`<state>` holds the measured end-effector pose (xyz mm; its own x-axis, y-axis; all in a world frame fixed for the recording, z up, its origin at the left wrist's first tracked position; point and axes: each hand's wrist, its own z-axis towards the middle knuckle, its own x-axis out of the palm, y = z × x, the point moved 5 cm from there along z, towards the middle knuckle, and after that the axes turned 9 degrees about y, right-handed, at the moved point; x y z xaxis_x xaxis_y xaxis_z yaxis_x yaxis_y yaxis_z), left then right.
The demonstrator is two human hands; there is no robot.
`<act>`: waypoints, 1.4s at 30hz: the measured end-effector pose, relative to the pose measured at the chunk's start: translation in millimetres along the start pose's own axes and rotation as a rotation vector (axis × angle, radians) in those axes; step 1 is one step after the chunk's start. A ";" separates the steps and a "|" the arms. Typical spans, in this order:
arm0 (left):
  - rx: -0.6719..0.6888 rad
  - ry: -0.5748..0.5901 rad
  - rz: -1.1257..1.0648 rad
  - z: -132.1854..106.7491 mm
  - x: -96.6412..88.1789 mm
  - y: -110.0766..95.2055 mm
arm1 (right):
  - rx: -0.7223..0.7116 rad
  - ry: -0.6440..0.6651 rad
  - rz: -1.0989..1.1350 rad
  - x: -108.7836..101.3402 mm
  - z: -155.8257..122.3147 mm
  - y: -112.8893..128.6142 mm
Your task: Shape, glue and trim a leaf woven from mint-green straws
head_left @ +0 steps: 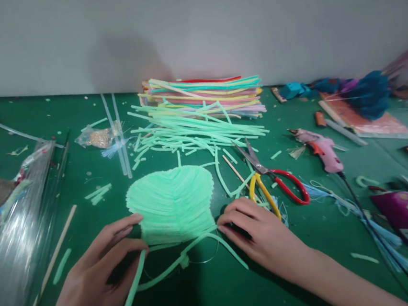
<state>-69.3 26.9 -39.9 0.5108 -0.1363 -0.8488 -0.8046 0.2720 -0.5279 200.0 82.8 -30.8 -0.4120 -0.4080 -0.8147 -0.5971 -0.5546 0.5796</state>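
Observation:
A mint-green leaf-shaped piece built of rows of fuzzy pipe cleaners lies on the table between my hands, a ridge down its middle. My left hand pinches a green pipe cleaner at the piece's lower left corner, its forefinger near the left edge. At the lower right corner, my right hand has thumb and fingertips closed on a pipe cleaner's strand. Loose green pipe cleaner ends curve below the piece. A small green knot and a thin wire loop hang there too.
Scissors with red and yellow handles lie open beyond my right hand. Green pipe cleaners and a multicoloured bundle lie at the back. A pink glue gun with a cord is right; clear plastic sleeves and a wooden stick are left.

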 end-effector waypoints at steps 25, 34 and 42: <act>0.056 0.020 0.007 1.3 -3.3 6.2 | -0.040 -0.008 0.008 3.2 -0.8 -0.2; 0.065 0.017 -0.003 3.7 -2.8 4.9 | -0.027 -0.023 0.005 1.8 0.8 2.2; 0.065 0.009 0.019 3.5 -2.9 4.4 | -0.032 -0.025 0.013 3.2 0.8 0.8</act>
<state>-73.3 31.8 -39.6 0.4931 -0.1389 -0.8588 -0.7922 0.3363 -0.5092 197.6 81.6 -32.9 -0.4372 -0.3975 -0.8068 -0.5689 -0.5725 0.5904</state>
